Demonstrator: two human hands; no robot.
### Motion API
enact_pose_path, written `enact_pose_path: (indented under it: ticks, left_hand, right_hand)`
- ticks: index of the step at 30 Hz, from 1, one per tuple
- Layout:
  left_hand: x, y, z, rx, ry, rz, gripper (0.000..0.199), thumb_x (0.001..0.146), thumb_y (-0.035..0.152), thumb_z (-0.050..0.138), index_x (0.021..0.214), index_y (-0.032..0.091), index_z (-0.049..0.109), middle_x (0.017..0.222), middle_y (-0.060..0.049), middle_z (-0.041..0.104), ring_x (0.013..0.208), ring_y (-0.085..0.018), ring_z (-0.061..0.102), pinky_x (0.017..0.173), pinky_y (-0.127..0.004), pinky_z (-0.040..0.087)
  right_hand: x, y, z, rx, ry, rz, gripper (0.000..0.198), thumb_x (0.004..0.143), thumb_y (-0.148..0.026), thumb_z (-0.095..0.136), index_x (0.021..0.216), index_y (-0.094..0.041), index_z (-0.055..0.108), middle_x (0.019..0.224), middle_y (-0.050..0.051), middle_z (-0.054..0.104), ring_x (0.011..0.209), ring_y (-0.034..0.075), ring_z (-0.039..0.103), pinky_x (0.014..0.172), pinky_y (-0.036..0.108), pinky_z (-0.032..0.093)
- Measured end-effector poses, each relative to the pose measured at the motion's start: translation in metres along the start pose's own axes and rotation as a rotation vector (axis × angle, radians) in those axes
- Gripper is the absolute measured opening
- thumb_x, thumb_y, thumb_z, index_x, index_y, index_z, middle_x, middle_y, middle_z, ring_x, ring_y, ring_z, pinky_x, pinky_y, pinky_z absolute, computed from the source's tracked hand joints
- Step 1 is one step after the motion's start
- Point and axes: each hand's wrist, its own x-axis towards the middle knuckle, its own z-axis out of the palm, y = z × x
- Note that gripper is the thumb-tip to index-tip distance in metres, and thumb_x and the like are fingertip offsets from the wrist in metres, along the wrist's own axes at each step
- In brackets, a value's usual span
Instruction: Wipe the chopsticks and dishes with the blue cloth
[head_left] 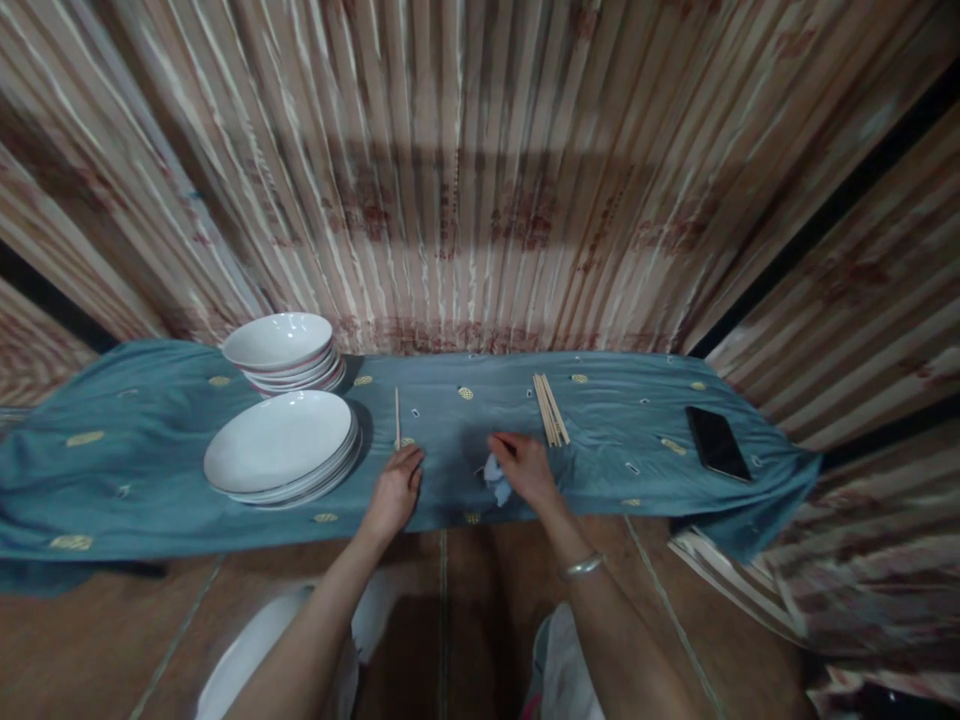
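From my remote seat I have both bare hands in the head view, reaching up from the bottom edge over a table draped in teal patterned cloth point(442, 490). The left hand point(394, 492), just left of centre in the frame, has its fingers bent at the near end of a single chopstick point(397, 415), which points up the frame; I cannot tell whether the fingertips grip it or only rest against it. The right hand point(523, 466), just right of centre, is curled with its fingers closed on a small pale blue rag point(497, 482), part of which shows below the fingers. A silvery bracelet point(583, 566) circles that wrist. Just beyond the right hand, right of centre, I see a small bunch of chopsticks point(552, 410) lying close together, their far ends angled slightly leftward. Over at the right of the frame a dark phone point(718, 442) lies flat on the cloth. At left, I have a stack of white plates point(279, 440), and just behind it a stack of bowls point(281, 342) with reddish bands. A pleated curtain point(465, 180) fills the upper frame, and brown floor tiles point(469, 600) show along the bottom.
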Motion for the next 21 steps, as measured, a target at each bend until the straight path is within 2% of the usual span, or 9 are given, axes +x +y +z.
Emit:
enact_pose_path:
  ticks: [3, 6, 9, 12, 14, 17, 21]
  left_hand:
    - [-0.003, 0.012, 0.002, -0.024, -0.064, 0.067, 0.037, 0.083, 0.014, 0.038, 0.105, 0.015, 0.068, 0.12, -0.013, 0.064, 0.115, -0.023, 0.057, 0.1, -0.042, 0.045]
    - [-0.002, 0.017, -0.001, -0.018, -0.061, 0.098, 0.04, 0.081, 0.01, 0.037, 0.106, 0.016, 0.068, 0.127, -0.013, 0.059, 0.119, -0.024, 0.054, 0.1, -0.042, 0.045]
    - [0.0, 0.015, -0.008, -0.004, 0.027, 0.092, 0.041, 0.082, 0.011, 0.04, 0.114, 0.017, 0.064, 0.142, -0.011, 0.045, 0.13, -0.025, 0.042, 0.105, -0.045, 0.039]
    - [0.004, 0.011, -0.014, 0.04, 0.08, 0.018, 0.042, 0.082, 0.019, 0.048, 0.123, 0.018, 0.056, 0.146, -0.011, 0.039, 0.132, -0.028, 0.038, 0.107, -0.048, 0.035]
    - [0.007, 0.009, -0.018, 0.089, 0.056, -0.045, 0.043, 0.082, 0.024, 0.051, 0.125, 0.016, 0.054, 0.138, -0.014, 0.049, 0.127, -0.029, 0.044, 0.104, -0.048, 0.037]
    - [0.01, 0.008, -0.022, 0.132, -0.029, -0.08, 0.038, 0.082, 0.029, 0.053, 0.117, 0.015, 0.06, 0.117, -0.013, 0.063, 0.114, -0.028, 0.055, 0.099, -0.042, 0.042]
    - [0.014, 0.014, -0.024, 0.149, -0.066, -0.1, 0.025, 0.081, 0.028, 0.054, 0.102, 0.02, 0.065, 0.107, -0.009, 0.066, 0.101, -0.024, 0.061, 0.091, -0.034, 0.046]
  right_hand:
    - [0.005, 0.001, 0.005, 0.496, 0.051, 0.242, 0.035, 0.077, -0.049, 0.057, 0.075, -0.018, 0.072, 0.069, 0.002, 0.071, 0.068, 0.017, 0.064, 0.063, 0.026, 0.045]
    - [0.008, 0.0, 0.008, 0.96, 0.013, 0.496, 0.035, 0.069, -0.052, 0.065, 0.074, -0.017, 0.071, 0.067, 0.002, 0.07, 0.064, 0.017, 0.064, 0.057, 0.025, 0.047]
    - [0.008, -0.003, 0.008, 1.158, -0.043, 0.561, 0.03, 0.061, -0.041, 0.074, 0.076, -0.017, 0.07, 0.07, 0.002, 0.071, 0.063, 0.015, 0.064, 0.057, 0.023, 0.048]
    - [0.006, -0.004, 0.011, 1.132, -0.025, 0.545, 0.029, 0.052, -0.027, 0.078, 0.078, -0.016, 0.07, 0.068, 0.001, 0.07, 0.059, 0.013, 0.063, 0.055, 0.022, 0.047]
    - [0.006, -0.002, 0.014, 1.066, 0.01, 0.538, 0.025, 0.051, -0.026, 0.076, 0.074, -0.017, 0.068, 0.062, -0.001, 0.068, 0.055, 0.013, 0.06, 0.051, 0.022, 0.045]
    - [0.007, 0.004, 0.02, 0.96, 0.041, 0.496, 0.024, 0.056, -0.035, 0.071, 0.071, -0.017, 0.067, 0.054, -0.002, 0.063, 0.053, 0.013, 0.057, 0.049, 0.022, 0.04]
    - [0.008, 0.009, 0.024, 0.626, 0.082, 0.335, 0.031, 0.064, -0.048, 0.062, 0.064, -0.016, 0.063, 0.049, -0.005, 0.054, 0.05, 0.011, 0.048, 0.048, 0.021, 0.033]
